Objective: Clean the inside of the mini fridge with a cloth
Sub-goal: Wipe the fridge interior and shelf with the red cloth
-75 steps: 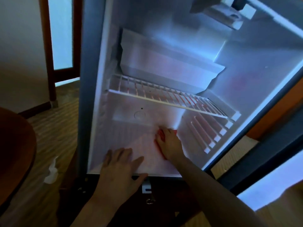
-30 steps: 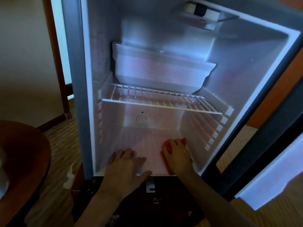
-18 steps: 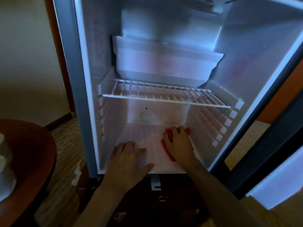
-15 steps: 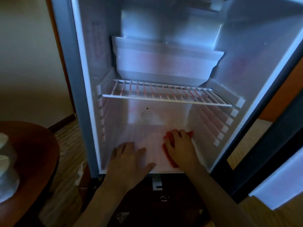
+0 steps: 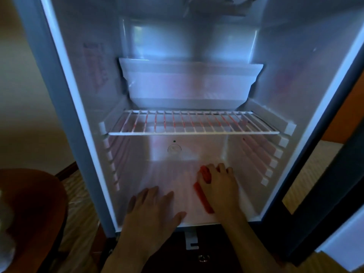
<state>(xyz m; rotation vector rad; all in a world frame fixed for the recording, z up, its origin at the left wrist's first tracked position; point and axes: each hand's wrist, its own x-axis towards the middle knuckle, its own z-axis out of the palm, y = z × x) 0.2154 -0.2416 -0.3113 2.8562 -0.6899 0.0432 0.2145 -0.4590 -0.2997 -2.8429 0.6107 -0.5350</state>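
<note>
Red cloth [image 5: 203,191] lies lower centre under my flat right hand [image 5: 219,186]; left hand [image 5: 152,210], spread, braces on fridge floor [image 5: 171,174]. I advise firm overlapping strokes into corners.

Mini fridge [image 5: 94,107] stands open, white inside. My red cloth [image 5: 202,192] lies flat on its floor, right of centre.
</note>
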